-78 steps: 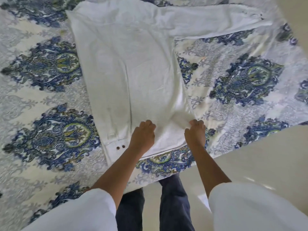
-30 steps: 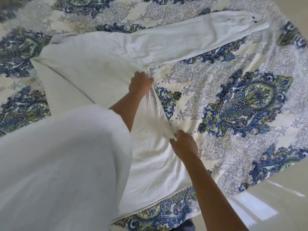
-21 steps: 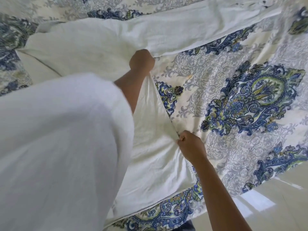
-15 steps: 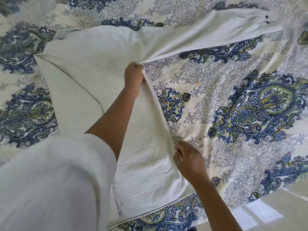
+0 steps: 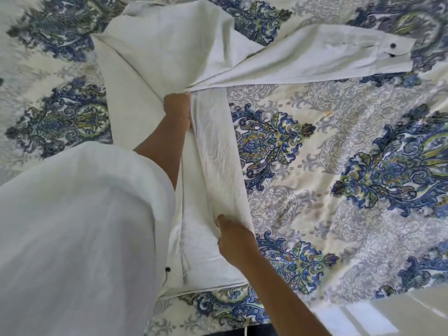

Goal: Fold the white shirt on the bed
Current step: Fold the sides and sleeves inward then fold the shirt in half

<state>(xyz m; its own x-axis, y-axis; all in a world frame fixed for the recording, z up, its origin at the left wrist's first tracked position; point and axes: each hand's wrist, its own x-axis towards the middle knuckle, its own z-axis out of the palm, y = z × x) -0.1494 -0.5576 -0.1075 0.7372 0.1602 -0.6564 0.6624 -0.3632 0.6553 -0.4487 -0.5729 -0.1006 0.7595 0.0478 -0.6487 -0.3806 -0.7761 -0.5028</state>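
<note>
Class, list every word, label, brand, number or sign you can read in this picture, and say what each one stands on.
No text can be read anywhere.
The white shirt shows plain cloth and two dark buttons on its cuff, with no label visible.
The bedspread has only a blue floral pattern.

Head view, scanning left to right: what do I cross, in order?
Person's own white sleeve → left hand → right hand, both gripping the white shirt → buttoned shirt cuff.
</note>
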